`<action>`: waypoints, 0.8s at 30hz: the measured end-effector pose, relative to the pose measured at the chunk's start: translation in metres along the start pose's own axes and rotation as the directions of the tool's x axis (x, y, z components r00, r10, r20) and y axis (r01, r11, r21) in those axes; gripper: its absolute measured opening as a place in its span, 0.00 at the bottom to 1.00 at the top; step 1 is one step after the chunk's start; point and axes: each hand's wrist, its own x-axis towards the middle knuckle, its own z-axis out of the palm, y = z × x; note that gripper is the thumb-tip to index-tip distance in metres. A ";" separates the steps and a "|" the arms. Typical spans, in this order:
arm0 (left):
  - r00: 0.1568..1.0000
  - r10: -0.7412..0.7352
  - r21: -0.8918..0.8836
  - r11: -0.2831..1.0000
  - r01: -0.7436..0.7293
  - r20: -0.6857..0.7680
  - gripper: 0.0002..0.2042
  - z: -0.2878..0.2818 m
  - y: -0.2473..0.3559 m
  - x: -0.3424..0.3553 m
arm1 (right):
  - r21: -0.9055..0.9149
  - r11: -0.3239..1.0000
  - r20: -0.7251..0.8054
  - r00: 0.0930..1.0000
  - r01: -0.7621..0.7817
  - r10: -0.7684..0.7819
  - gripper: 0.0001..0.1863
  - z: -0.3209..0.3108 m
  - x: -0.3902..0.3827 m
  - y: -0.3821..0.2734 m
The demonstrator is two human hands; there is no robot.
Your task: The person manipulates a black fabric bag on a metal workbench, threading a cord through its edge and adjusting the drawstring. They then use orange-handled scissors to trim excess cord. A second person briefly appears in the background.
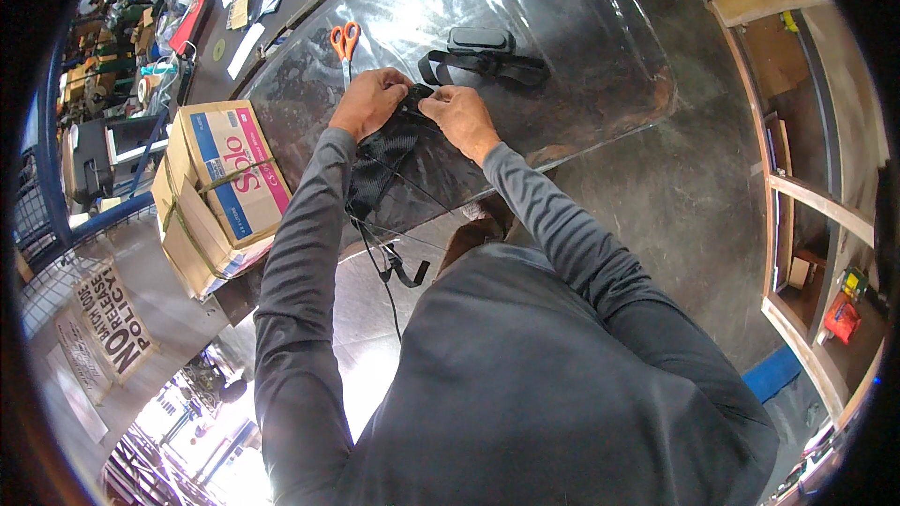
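Left hand, bare: fingers bent, thumb and fingertips pinching the upper end of a limp black mesh fabric piece. Right hand, bare: thumb and forefinger closed on the same bunched upper end, just beside the fingertips opposite. Exact fold between the fingers: too small and dark to make out.

Nearest, below the bench edge: one short black strap with a hooked end, dangling among thin dark cords.

Black mesh fabric piece: one, hanging down from the fingers toward the near edge of a dark bench under clear, glossy plastic sheeting; it lies between the two forearms, closer to the left.

Left of the left forearm: one brown cardboard box with a pink, white and blue printed face, tied crosswise, set at an angle.

Beyond the left hand: one pair of scissors with orange looped handles, handles pointing away, blades toward the hand.

Beyond the right hand: one flat black strap, loosely looped; directly behind it, touching or nearly so, one small black rectangular case with rounded corners.

Far right, across the grey floor: wooden shelving with pale edges, one red packet on it.

Far left: white paper strips and one flat red item.
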 end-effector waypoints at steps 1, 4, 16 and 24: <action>1.000 0.000 0.004 1.000 0.000 -0.001 0.15 -0.001 0.004 -0.003 | -0.018 1.000 -0.008 1.000 0.001 -0.002 0.16 -0.001 -0.002 -0.002; 1.000 0.007 -0.013 1.000 -0.007 0.001 0.15 -0.001 0.005 -0.004 | -0.041 0.999 -0.014 1.000 -0.007 0.006 0.15 0.000 -0.003 -0.004; 0.993 -0.052 -0.083 0.995 0.061 0.108 0.17 -0.003 0.000 0.004 | -0.043 0.996 -0.084 0.993 0.080 -0.084 0.15 0.005 -0.003 0.003; 0.988 0.001 -0.025 1.000 0.003 0.157 0.18 -0.004 -0.001 0.008 | -0.159 0.981 -0.181 0.973 0.113 -0.142 0.14 0.015 0.003 0.007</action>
